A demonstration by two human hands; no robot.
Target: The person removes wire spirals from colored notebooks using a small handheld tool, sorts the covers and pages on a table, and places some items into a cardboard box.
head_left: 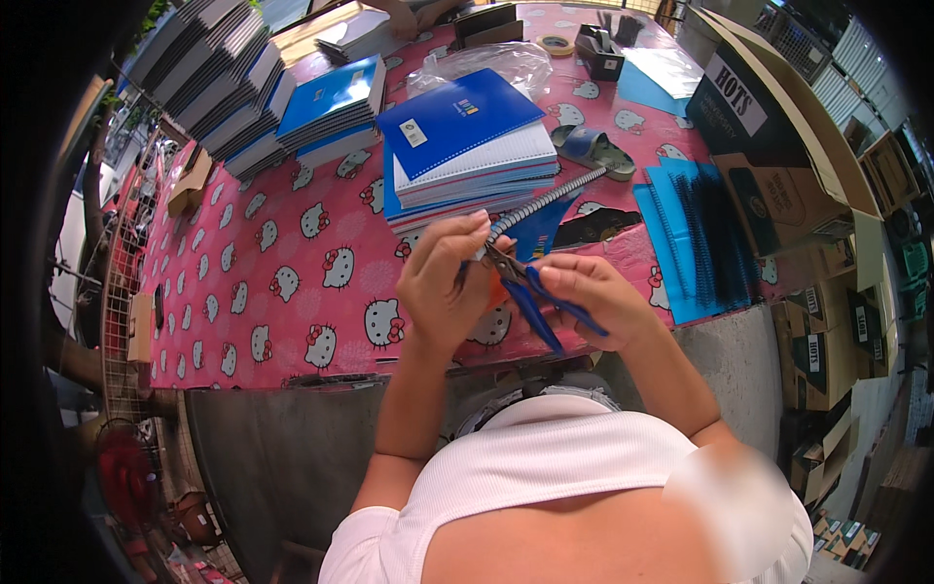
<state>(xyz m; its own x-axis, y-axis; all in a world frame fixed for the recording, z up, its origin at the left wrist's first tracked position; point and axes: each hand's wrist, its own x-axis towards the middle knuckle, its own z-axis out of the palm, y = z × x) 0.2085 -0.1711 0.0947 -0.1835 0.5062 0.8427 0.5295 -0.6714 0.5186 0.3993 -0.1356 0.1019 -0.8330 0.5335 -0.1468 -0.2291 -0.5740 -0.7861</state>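
Note:
My left hand is closed around the near end of a notebook with a blue cover, tilted so its spiral coil points away to the right. In my right hand is a pair of blue-handled pliers, handles spread somewhat. The plier jaws meet the near end of the coil beside my left fingers; whether they grip the wire is too small to tell. Just beyond my hands stands a stack of notebooks, a blue-covered notebook lying askew on top.
Blue covers with black coils lie at right, beside an open cardboard box. Tall notebook stacks and a shorter stack stand far left. A tape dispenser and tape roll sit at the back, near another person's hands.

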